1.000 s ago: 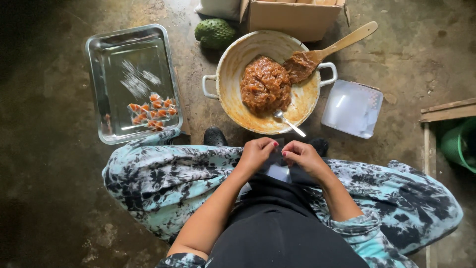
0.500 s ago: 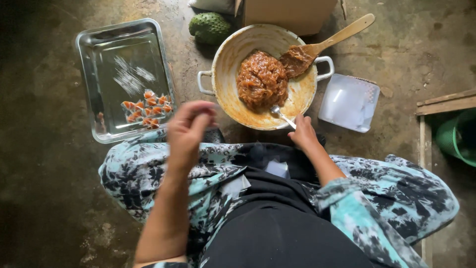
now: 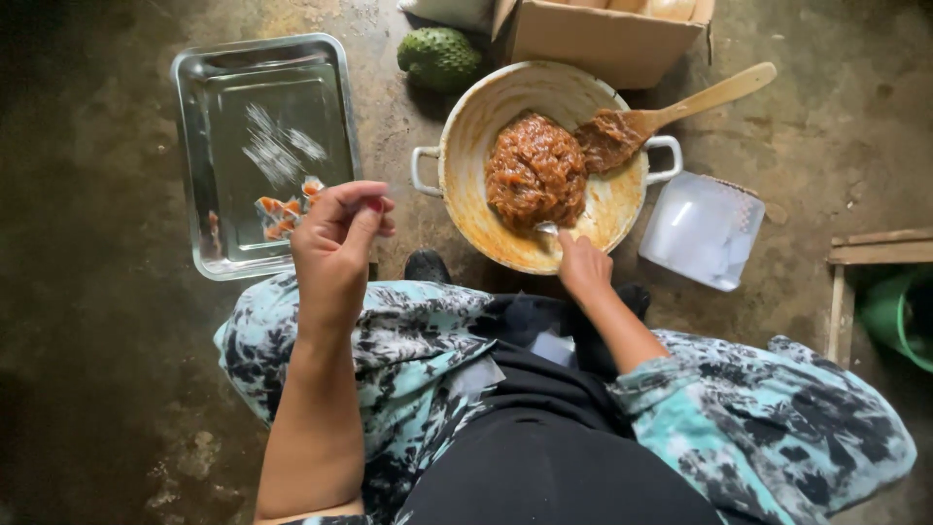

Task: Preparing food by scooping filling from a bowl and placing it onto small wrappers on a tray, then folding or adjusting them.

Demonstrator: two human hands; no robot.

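My right hand (image 3: 581, 267) grips a small metal spoon (image 3: 546, 229) at the near rim of a cream two-handled pot (image 3: 465, 122). The pot holds a mound of brown-orange paste (image 3: 535, 170), and a wooden spoon (image 3: 700, 102) leans on its far right rim. My left hand (image 3: 335, 243) is raised above my knee, fingers pinched together, by the near right corner of a steel tray (image 3: 258, 73). Whether something small sits between the fingers is unclear. Several small orange wrapped pieces (image 3: 282, 209) lie in the tray near that hand.
A green bumpy fruit (image 3: 439, 58) and a cardboard box (image 3: 603, 34) stand behind the pot. A white square container (image 3: 702, 228) lies right of it. A wooden plank (image 3: 880, 243) and a green bucket (image 3: 899, 311) are at the right edge. I sit on a concrete floor.
Both hands left my lap. The left hand swung up and left toward the tray, and the right hand reached forward and took hold of the metal spoon in the pot.
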